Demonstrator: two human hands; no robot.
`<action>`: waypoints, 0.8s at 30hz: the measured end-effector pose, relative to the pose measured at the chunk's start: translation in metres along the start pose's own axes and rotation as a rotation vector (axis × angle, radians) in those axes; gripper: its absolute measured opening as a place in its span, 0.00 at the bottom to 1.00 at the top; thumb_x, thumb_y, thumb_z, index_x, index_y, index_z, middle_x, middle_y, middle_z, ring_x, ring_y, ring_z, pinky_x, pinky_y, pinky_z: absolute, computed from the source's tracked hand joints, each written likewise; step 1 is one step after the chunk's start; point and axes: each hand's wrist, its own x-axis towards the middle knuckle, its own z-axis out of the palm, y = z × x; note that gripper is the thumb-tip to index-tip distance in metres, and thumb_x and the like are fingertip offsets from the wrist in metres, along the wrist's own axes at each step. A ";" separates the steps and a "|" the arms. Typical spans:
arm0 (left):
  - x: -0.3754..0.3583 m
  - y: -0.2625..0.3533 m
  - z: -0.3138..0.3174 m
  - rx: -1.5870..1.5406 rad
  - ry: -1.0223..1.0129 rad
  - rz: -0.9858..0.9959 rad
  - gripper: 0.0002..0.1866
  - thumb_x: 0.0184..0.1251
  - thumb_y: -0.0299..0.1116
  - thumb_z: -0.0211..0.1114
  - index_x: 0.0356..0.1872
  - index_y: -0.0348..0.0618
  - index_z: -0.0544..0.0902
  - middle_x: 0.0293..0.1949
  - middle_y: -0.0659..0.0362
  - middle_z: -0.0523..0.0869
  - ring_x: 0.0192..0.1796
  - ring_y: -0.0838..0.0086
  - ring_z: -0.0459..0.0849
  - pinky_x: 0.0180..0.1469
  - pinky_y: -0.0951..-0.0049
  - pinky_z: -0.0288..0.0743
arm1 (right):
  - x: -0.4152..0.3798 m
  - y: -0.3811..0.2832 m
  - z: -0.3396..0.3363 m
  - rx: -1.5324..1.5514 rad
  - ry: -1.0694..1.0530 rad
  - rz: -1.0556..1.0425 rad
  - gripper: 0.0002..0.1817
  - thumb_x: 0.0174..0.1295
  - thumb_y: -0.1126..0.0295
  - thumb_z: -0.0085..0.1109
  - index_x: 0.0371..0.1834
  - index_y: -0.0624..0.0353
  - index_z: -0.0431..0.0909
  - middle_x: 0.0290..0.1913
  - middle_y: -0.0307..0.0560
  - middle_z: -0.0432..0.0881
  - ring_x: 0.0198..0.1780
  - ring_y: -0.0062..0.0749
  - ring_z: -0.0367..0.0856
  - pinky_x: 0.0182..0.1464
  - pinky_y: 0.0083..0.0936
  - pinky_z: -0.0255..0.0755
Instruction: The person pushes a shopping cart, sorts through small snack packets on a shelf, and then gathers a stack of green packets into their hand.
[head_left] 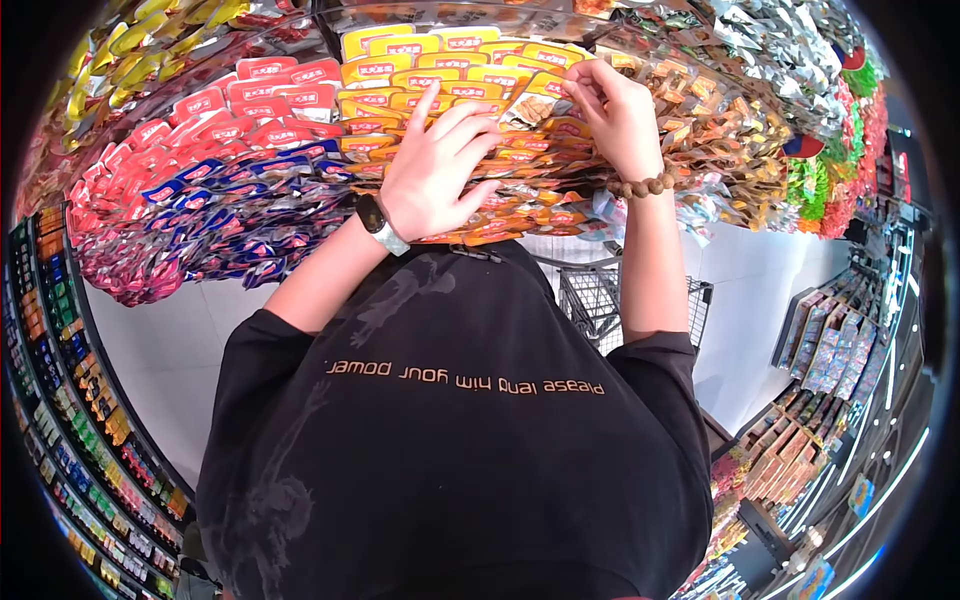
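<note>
My left hand (435, 168), with a watch on its wrist, lies palm down with its fingers spread over rows of yellow snack packets (415, 78). To its right, my right hand (622, 115), wearing a beaded bracelet, has thumb and fingers pinched at the top corner of one yellow snack packet (535, 108). That packet tilts out from the row and shows a food picture on its front. Red packets (265, 95) stand left of the yellow ones, and dark blue packets (270, 190) lie nearer my body.
Brown and orange packets (720, 130) fill the bin on the right, with green packets (808, 190) beyond. A black wire cart (590, 295) stands below my right arm. Stocked shelves (90, 420) run along the left; boxed goods (785, 455) stand at lower right.
</note>
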 end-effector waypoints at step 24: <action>0.003 0.005 -0.002 -0.018 0.115 -0.038 0.16 0.61 0.33 0.76 0.47 0.40 0.84 0.48 0.56 0.83 0.58 0.59 0.83 0.82 0.41 0.55 | -0.011 0.004 0.017 0.005 -0.125 -0.027 0.07 0.68 0.67 0.68 0.42 0.58 0.85 0.34 0.51 0.90 0.37 0.50 0.90 0.39 0.41 0.82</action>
